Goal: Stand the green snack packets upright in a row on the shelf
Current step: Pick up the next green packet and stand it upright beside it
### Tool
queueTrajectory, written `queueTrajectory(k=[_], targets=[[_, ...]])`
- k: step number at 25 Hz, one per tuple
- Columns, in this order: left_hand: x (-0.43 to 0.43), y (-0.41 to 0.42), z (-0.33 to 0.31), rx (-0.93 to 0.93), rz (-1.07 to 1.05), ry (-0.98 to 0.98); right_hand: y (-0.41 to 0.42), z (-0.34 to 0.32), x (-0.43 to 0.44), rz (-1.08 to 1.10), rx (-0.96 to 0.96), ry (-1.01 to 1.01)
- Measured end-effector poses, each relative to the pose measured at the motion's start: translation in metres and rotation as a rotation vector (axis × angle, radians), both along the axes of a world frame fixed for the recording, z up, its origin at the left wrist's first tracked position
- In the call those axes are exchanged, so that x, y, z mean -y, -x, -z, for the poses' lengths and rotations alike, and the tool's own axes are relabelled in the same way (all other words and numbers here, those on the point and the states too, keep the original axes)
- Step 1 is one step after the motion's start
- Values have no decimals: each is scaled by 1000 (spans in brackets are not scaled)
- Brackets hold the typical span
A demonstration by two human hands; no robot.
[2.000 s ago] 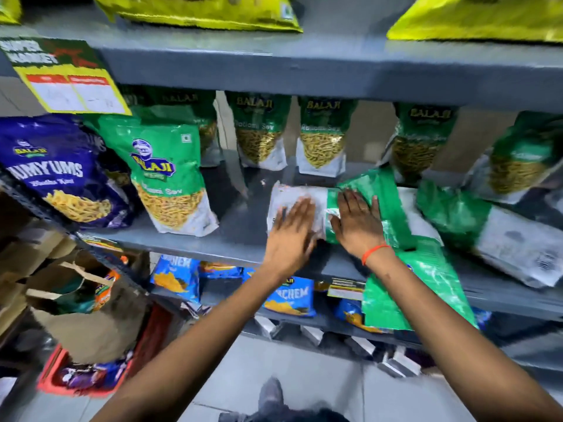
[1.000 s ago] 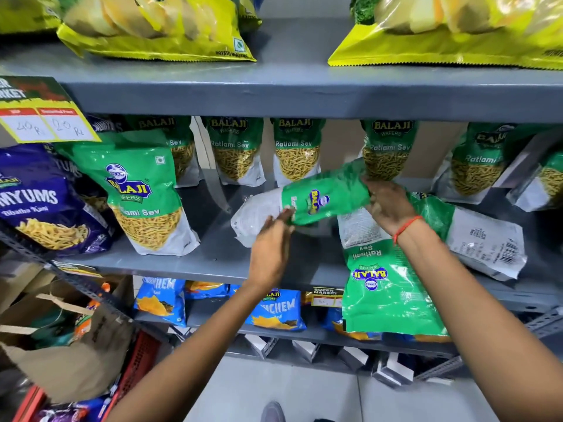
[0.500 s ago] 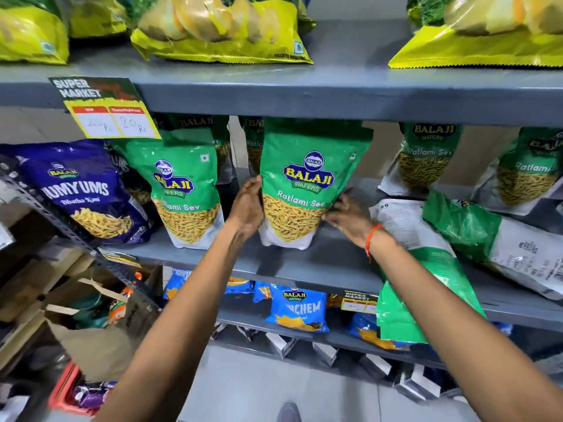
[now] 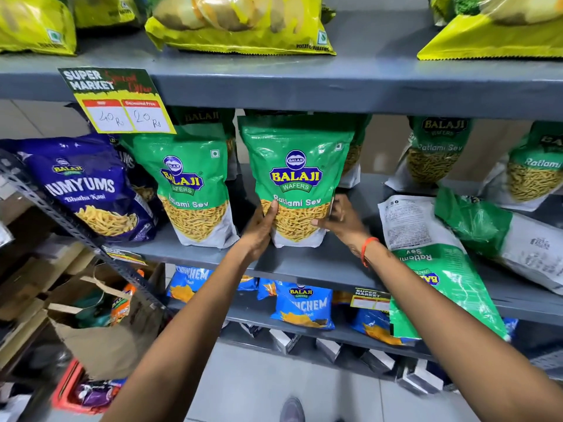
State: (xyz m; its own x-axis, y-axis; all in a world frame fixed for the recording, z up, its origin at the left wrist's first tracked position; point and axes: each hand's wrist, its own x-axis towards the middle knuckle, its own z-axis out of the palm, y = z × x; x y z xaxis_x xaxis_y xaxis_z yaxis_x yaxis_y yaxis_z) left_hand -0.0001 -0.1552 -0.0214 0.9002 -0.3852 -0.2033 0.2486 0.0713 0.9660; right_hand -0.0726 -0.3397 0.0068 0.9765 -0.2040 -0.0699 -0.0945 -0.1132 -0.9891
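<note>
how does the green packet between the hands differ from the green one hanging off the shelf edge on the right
The held packet stands upright on the shelf; the overhanging packet lies flat, its lower end past the front edge. The held packet's print reads right way up; the overhanging packet's reads upside down. The left hand and right hand press the held packet's sides; neither grips the overhanging packet. Both are green Balaji Ratlami Sev packets.
</note>
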Motion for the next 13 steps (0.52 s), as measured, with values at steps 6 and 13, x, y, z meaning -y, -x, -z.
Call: queueTrajectory(k=[6, 13], targets=[[6, 8, -1, 41, -4, -64, 11, 10, -1, -29, -5, -7], [0, 28, 7, 114, -76, -69, 31, 12, -8, -42, 24, 65]])
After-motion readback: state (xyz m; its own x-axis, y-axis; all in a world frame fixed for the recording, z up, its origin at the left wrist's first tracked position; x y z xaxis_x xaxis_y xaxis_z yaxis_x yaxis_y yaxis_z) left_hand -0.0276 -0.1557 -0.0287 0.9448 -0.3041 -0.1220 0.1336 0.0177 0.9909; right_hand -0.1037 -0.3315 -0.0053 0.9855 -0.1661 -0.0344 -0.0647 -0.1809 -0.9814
